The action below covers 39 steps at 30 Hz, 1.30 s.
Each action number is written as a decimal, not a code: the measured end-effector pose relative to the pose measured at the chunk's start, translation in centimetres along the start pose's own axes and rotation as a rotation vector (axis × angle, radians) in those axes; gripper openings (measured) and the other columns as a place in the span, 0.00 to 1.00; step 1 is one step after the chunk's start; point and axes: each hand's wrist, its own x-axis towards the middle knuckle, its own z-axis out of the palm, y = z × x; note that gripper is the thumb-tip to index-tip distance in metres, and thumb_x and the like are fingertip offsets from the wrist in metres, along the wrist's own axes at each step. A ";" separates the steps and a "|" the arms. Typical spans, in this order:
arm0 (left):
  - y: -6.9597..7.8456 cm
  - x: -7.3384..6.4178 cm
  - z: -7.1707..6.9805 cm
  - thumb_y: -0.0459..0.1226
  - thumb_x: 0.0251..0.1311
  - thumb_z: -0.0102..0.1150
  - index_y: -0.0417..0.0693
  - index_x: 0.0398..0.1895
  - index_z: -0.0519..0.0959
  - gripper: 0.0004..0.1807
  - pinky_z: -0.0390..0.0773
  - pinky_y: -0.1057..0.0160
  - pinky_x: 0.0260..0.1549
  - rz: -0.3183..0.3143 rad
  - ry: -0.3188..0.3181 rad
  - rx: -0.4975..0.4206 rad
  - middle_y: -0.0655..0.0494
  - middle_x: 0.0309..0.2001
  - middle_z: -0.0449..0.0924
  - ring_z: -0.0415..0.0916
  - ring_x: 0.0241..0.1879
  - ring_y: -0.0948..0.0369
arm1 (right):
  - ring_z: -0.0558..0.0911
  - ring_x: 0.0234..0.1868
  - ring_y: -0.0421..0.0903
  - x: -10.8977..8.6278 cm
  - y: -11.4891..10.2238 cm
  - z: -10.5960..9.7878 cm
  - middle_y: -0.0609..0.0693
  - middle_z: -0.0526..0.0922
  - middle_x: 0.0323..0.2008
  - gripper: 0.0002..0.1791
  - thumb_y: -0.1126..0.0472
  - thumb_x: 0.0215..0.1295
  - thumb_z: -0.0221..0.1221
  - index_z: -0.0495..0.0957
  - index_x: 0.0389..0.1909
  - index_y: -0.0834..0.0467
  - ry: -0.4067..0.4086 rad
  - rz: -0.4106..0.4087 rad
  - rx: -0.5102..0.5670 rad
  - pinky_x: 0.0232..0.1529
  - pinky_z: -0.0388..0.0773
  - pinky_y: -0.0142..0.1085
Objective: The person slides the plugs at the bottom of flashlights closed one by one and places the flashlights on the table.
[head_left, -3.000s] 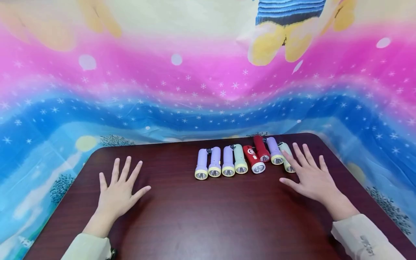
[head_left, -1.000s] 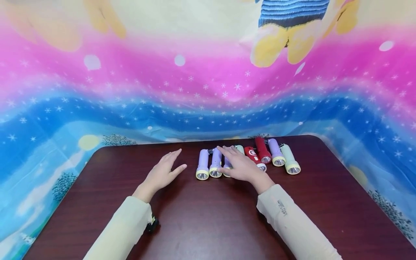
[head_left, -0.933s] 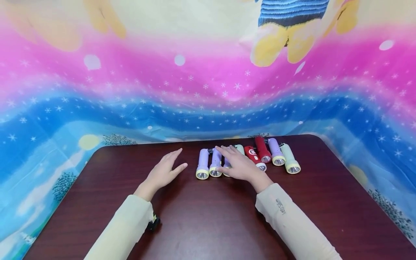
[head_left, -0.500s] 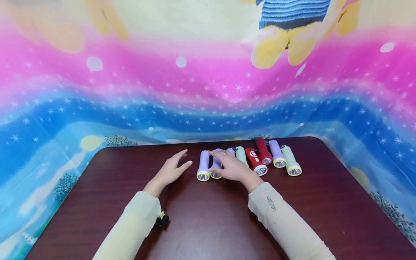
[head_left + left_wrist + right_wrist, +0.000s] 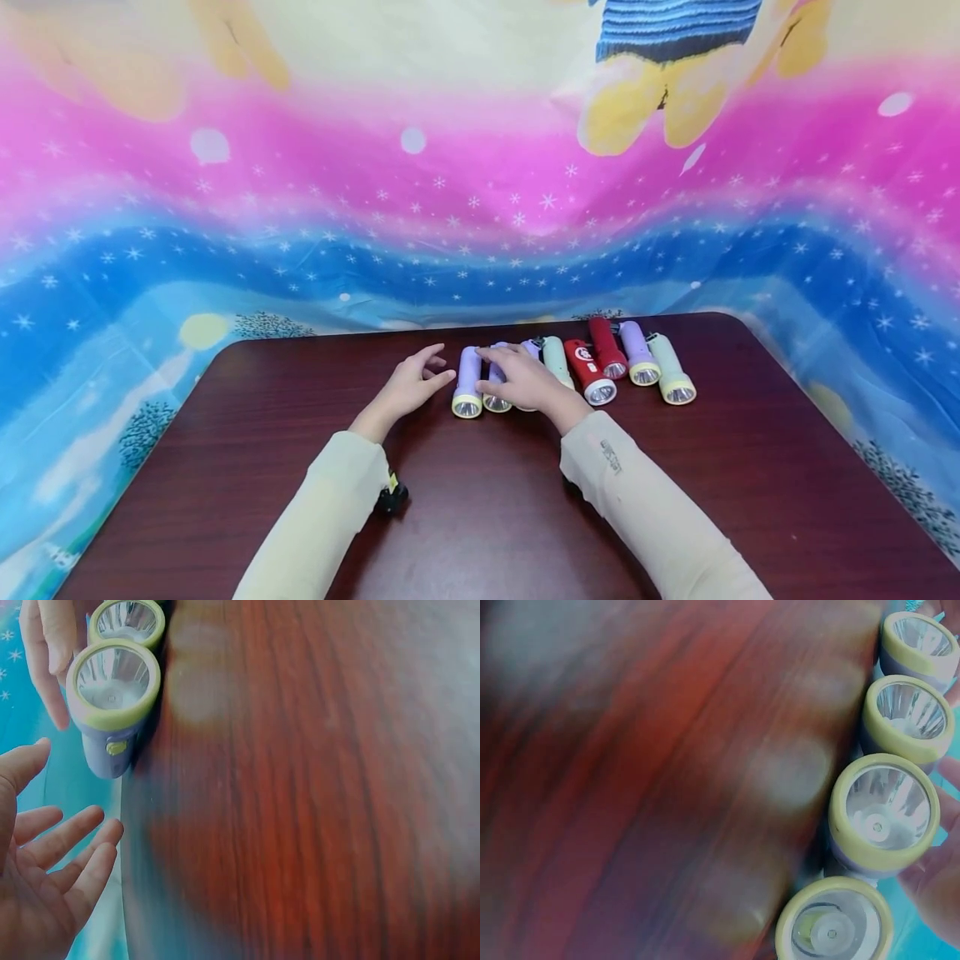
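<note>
Several flashlights lie in a row along the far part of the table. The leftmost, a lilac flashlight (image 5: 468, 375) with a pale yellow head, has my left hand (image 5: 408, 385) just left of it. That hand's fingers are loosely bent, and a gap to the flashlight shows in the left wrist view. My right hand (image 5: 525, 379) hovers over the second lilac flashlight (image 5: 497, 402) and a third one, partly hiding both. Its fingertips reach toward the leftmost flashlight; whether they touch it I cannot tell. In the right wrist view, the lamp heads (image 5: 885, 814) line up beside the right hand (image 5: 941, 881).
Right of the hands lie a mint flashlight (image 5: 555, 358), a red one with a white rim (image 5: 588, 371), a dark red one (image 5: 606, 346), another lilac one (image 5: 640, 354) and another mint one (image 5: 671, 371). A printed curtain (image 5: 375, 208) hangs behind the dark wooden table (image 5: 480, 517).
Both hands, earlier spread wide apart with straight fingers, have come inward to the left end of the row. The right hand has slid leftward over the flashlights. The flashlights have stayed put.
</note>
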 end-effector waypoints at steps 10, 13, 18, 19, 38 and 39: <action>0.1 1.4 0.8 0.42 0.68 0.59 0.39 0.74 0.62 0.34 0.79 0.49 0.54 -0.029 -0.044 -0.041 0.40 0.59 0.79 0.81 0.48 0.48 | 0.62 0.71 0.65 0.7 0.0 0.4 0.52 0.81 0.58 0.32 0.47 0.69 0.60 0.68 0.71 0.53 0.013 0.103 0.028 0.68 0.62 0.62; 0.0 1.6 1.0 0.40 0.68 0.59 0.39 0.73 0.63 0.33 0.79 0.51 0.52 -0.030 -0.063 -0.044 0.40 0.57 0.80 0.81 0.47 0.49 | 0.62 0.71 0.63 1.0 0.1 0.7 0.49 0.81 0.58 0.32 0.45 0.68 0.60 0.69 0.71 0.50 0.013 0.122 -0.006 0.67 0.63 0.62; 0.1 1.9 1.4 0.40 0.68 0.58 0.38 0.73 0.63 0.32 0.80 0.52 0.51 -0.021 -0.081 -0.059 0.39 0.57 0.80 0.82 0.47 0.49 | 0.59 0.72 0.62 1.3 0.1 1.1 0.47 0.80 0.60 0.32 0.44 0.67 0.60 0.70 0.70 0.48 0.016 0.168 -0.021 0.66 0.60 0.64; 0.2 1.9 1.5 0.39 0.68 0.58 0.38 0.73 0.63 0.32 0.80 0.52 0.51 -0.020 -0.082 -0.062 0.39 0.57 0.80 0.82 0.48 0.48 | 0.58 0.73 0.62 1.3 0.1 1.1 0.47 0.79 0.61 0.31 0.44 0.67 0.60 0.70 0.70 0.47 0.016 0.172 -0.016 0.66 0.59 0.64; 0.5 1.9 1.9 0.31 0.62 0.63 0.42 0.73 0.63 0.36 0.83 0.55 0.50 -0.131 -0.083 -0.332 0.36 0.61 0.75 0.77 0.58 0.46 | 0.55 0.73 0.59 1.6 -0.3 1.1 0.47 0.83 0.53 0.30 0.46 0.67 0.62 0.72 0.69 0.48 0.020 0.206 0.127 0.68 0.57 0.61; 0.5 1.9 1.9 0.31 0.62 0.62 0.42 0.73 0.63 0.36 0.83 0.54 0.50 -0.134 -0.088 -0.340 0.36 0.62 0.75 0.76 0.59 0.46 | 0.55 0.74 0.59 1.5 -0.3 1.1 0.47 0.83 0.54 0.30 0.46 0.66 0.62 0.72 0.69 0.47 0.019 0.209 0.130 0.68 0.57 0.62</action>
